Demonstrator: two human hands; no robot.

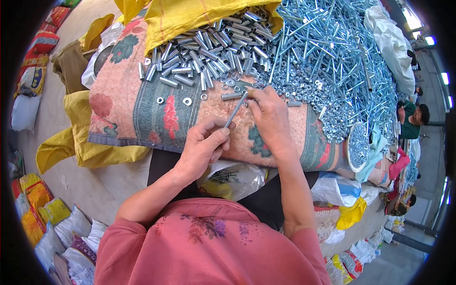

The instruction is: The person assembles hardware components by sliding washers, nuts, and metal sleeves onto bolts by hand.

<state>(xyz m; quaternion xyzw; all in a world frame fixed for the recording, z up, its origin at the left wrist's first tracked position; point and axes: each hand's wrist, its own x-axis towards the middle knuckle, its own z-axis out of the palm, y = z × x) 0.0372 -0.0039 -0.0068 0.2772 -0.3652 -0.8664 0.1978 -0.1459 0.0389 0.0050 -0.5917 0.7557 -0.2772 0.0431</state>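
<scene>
My left hand is closed around the lower end of a long thin metal bolt, which slants up to the right. At its upper end, my right hand has thumb and fingers pinched together; what lies between them is too small to make out. A short metal tube lies on the patterned blanket, just left of my right fingertips. Farther left on the blanket are a loose nut and a flat washer. Beyond my hands spreads a heap of short metal tubes.
Long bolts pile high at the far right, with many small nuts before them. A tub of small metal parts stands at right. Yellow sacking covers part of the tubes. Filled sacks line the left floor; a person sits far right.
</scene>
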